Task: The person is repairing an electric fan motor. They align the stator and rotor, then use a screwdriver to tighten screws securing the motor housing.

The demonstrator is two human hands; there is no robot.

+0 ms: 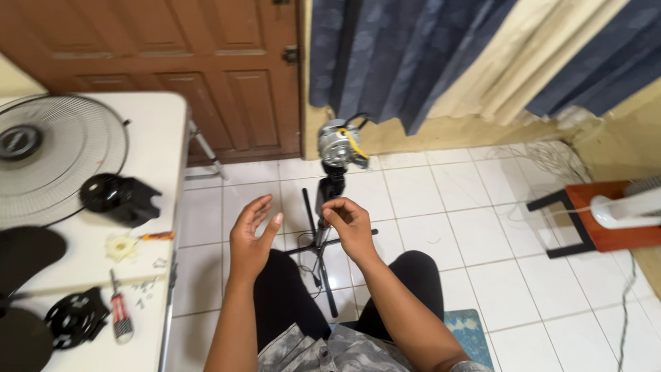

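Note:
A stripped fan stands on the tiled floor in front of my knees: a bare motor (337, 145) with a yellow wire on top of a black pole and cross-shaped base (323, 251). My right hand (351, 224) is at the pole, fingertips pinched near it; whether they grip it I cannot tell. My left hand (251, 234) hovers open just to the left of the pole, palm facing right, holding nothing.
A white table (162, 138) at left carries a wire fan guard (58, 155), a black motor cover (117, 198), a red-handled screwdriver (120, 317), an orange-handled tool (157, 235), small screws and black parts. A red stool (595, 231) stands at right; door and blue curtains behind.

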